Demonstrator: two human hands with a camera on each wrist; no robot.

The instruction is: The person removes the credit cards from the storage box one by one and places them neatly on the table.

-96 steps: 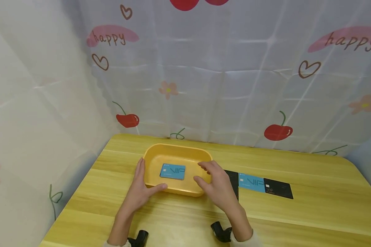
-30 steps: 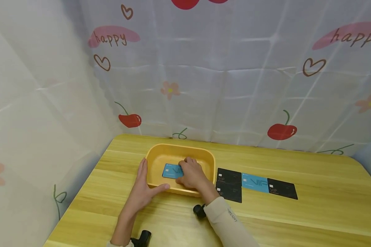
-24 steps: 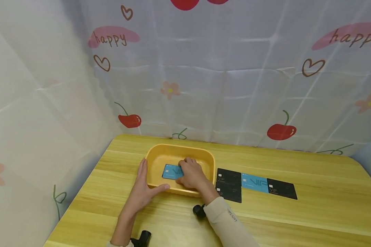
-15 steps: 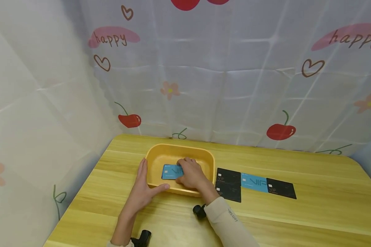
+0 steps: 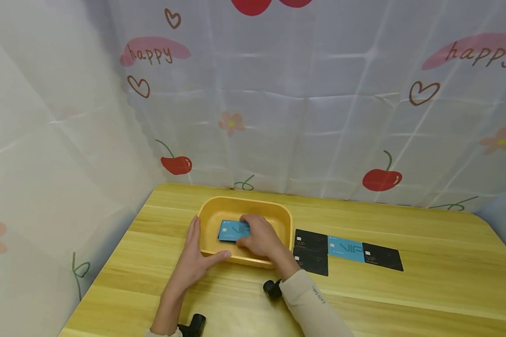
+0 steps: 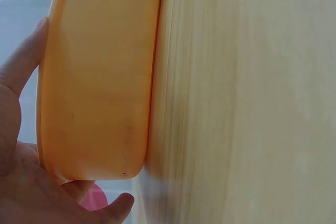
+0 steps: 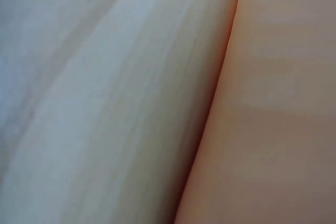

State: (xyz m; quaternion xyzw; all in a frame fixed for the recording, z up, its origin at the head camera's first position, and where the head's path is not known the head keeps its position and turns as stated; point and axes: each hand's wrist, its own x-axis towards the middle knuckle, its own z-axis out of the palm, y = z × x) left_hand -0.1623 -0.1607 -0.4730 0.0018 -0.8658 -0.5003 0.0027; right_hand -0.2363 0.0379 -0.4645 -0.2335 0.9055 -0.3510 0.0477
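Observation:
In the head view, a yellow plastic bin (image 5: 274, 206) with rounded corners stands on the table. My left hand (image 5: 192, 262) holds the bin's near left corner, thumb over the front rim and fingers along the side. The left wrist view shows the thumb tip at the rim and the fingers round the bin's end wall (image 6: 100, 77). Inside the bin, my right hand (image 5: 259, 236) pinches the right end of a blue VIP card (image 5: 232, 229), fingers at its far edge and thumb at its near edge. A dark edge shows beneath the card. The right wrist view has only the bin's outside (image 7: 278, 103).
Right of the bin, a black card (image 5: 311, 240) and a second black card (image 5: 314, 262) lie one before the other. A blue card (image 5: 346, 248) and another black card (image 5: 383, 256) continue the row. A printed curtain (image 5: 303, 131) hangs behind the wooden table (image 5: 405, 304).
My right hand has gone from the bin's right rim to the blue card and pinches it. Lately the card has shifted slightly left and up. The left hand has stayed on the bin.

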